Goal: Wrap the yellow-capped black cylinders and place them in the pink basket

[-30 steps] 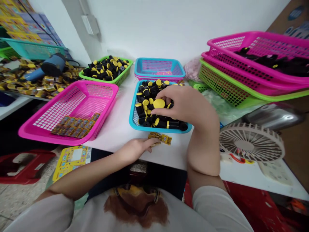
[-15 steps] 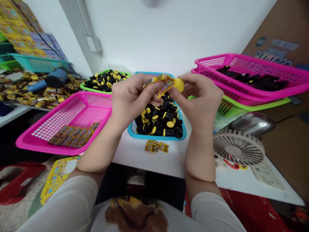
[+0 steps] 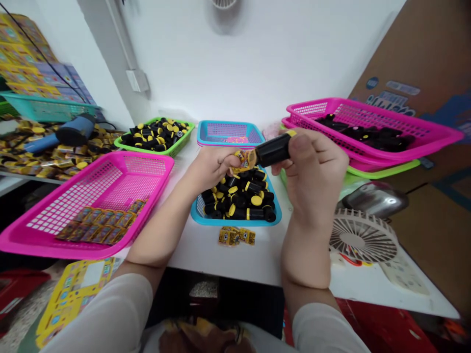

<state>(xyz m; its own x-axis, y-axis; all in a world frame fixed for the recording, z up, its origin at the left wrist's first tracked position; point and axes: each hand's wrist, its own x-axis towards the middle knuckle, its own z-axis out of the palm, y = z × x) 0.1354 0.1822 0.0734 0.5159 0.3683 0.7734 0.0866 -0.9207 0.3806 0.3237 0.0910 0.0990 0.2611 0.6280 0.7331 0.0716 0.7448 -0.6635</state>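
Note:
My right hand (image 3: 316,166) is closed round a small black cylinder with a yellow end (image 3: 273,150), held tilted above the table. Its lower left end meets a yellow printed sleeve (image 3: 245,160), which my left hand (image 3: 215,166) pinches between thumb and fingers. Whether the cylinder's end is inside the sleeve or only against it, I cannot tell. Below the hands stands a blue basket (image 3: 235,222) full of similar black cylinders with yellow caps (image 3: 256,200). In front of it, several flat yellow printed sleeves (image 3: 235,236) lie on the white table (image 3: 221,264).
Left, a pink basket (image 3: 47,247) holds rows of wrapped pieces (image 3: 99,225). Behind are a green basket (image 3: 180,145) of cylinders and another blue basket (image 3: 206,132). Right stand stacked pink baskets (image 3: 423,127) and a small fan (image 3: 362,238). A blue heat gun (image 3: 75,130) lies on wrapped pieces.
My right hand has turned, bringing the black cylinder's side into sight. Both hands sit lower in the picture, and the view has shifted slightly.

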